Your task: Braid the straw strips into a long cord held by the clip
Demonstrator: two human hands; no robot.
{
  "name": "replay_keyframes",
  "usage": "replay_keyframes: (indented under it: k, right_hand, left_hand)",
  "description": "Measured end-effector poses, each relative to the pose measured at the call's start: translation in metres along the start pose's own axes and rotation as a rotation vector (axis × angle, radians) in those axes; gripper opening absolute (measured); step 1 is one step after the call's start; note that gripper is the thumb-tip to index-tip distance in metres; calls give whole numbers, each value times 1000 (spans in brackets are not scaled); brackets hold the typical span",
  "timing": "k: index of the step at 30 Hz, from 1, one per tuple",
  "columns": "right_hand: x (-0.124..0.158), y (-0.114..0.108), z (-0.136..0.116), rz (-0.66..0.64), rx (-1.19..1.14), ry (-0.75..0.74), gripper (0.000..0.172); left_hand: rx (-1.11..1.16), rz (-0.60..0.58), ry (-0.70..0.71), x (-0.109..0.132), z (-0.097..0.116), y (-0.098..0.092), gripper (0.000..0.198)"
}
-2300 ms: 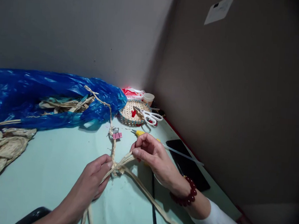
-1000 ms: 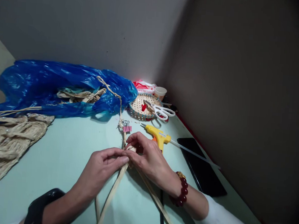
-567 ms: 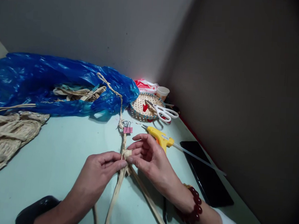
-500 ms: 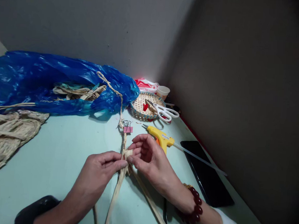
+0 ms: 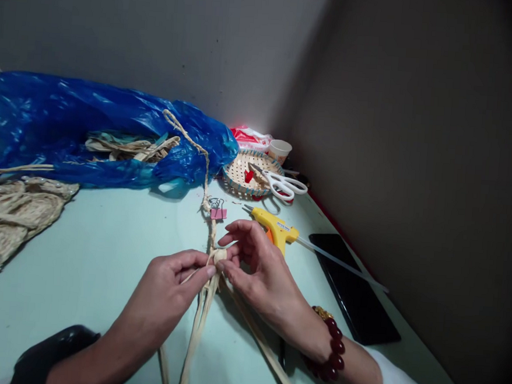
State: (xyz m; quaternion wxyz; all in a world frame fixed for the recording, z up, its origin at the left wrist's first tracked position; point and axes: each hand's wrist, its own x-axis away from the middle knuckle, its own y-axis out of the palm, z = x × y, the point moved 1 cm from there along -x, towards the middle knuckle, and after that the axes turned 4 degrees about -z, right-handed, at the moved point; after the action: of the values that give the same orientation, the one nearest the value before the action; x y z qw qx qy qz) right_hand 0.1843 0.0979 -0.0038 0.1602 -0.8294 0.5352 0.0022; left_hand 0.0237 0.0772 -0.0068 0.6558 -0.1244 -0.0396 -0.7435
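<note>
Pale straw strands [image 5: 194,334] run down from a twisted straw cord [image 5: 207,174], which a binder clip with a pink pad [image 5: 218,213] grips farther up. My left hand [image 5: 174,286] pinches the strands from the left, thumb against fingers. From the right, my right hand [image 5: 255,262] pinches a wide, folded pale strip at the same spot, its upper fingers curled loosely. The fingertips of both hands nearly meet there and partly cover the crossing. Long loose ends spread below toward the table's near edge.
A yellow glue gun [image 5: 275,225] with a clear stick lies beyond my right hand, near a black tablet-like slab [image 5: 358,298]. Behind are a woven basket [image 5: 239,176], white-handled scissors [image 5: 283,185], a paper cup [image 5: 280,150] and a blue plastic bag [image 5: 68,120]. Woven straw [image 5: 17,216] lies left.
My left fingers have shifted slightly, and a thin strand now loops up beside the folded strip. The right hand stays pinched on the strip. The whole view has shifted slightly upward.
</note>
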Motion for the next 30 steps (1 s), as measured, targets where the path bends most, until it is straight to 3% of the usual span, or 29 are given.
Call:
replay_keyframes:
  k: [9, 23, 30]
  right_hand:
    - [2, 2, -1, -7, 129, -33, 38]
    - [3, 3, 5, -31, -26, 107, 42]
    - [3, 1, 3, -86, -35, 163, 42]
  left_hand:
    - [21, -14, -19, 3, 1, 1, 10]
    - [-202, 2, 0, 3, -3, 1, 19]
    - [-195, -18, 9, 3, 0, 5, 17]
